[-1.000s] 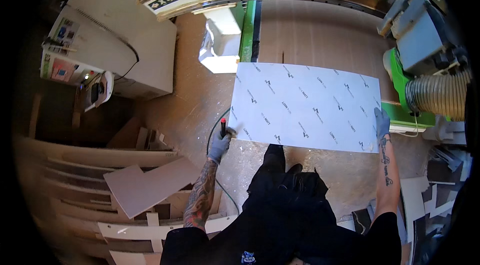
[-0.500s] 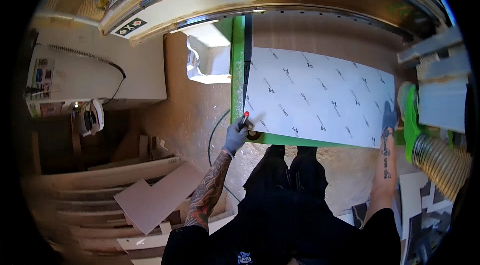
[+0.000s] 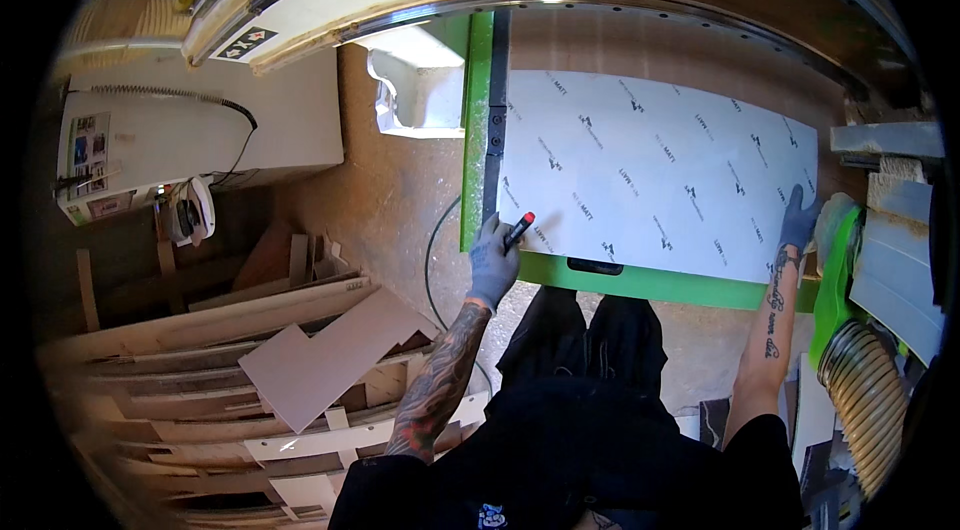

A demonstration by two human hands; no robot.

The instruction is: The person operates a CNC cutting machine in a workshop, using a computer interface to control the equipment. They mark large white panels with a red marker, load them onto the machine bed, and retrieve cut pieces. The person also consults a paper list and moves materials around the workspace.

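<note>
A large white panel [image 3: 650, 175], its film printed with repeated dark marks, lies flat on the machine bed in front of me. My left hand [image 3: 493, 265], in a grey glove, is closed around a black marker [image 3: 519, 230] with a red end. It is by the panel's near left corner, over the end of a dark fence strip [image 3: 495, 135]. My right hand [image 3: 798, 222], also gloved, holds the panel's right edge near its near corner. Its finger undersides are hidden. The bed's green front edge [image 3: 680, 287] shows along the near side, with a dark slot [image 3: 595, 267] in it.
A machine beam [image 3: 480, 5] with metal rails spans the far side. A ribbed hose [image 3: 860, 400] with a green fitting [image 3: 835, 280] stands close to my right arm. Board offcuts [image 3: 340, 355] are stacked at lower left. A cable [image 3: 428, 270] runs along the floor.
The panel has shifted away from me, baring more of the green front edge and the slot. My left hand has turned the marker to the right; my right hand stays on the panel's edge.
</note>
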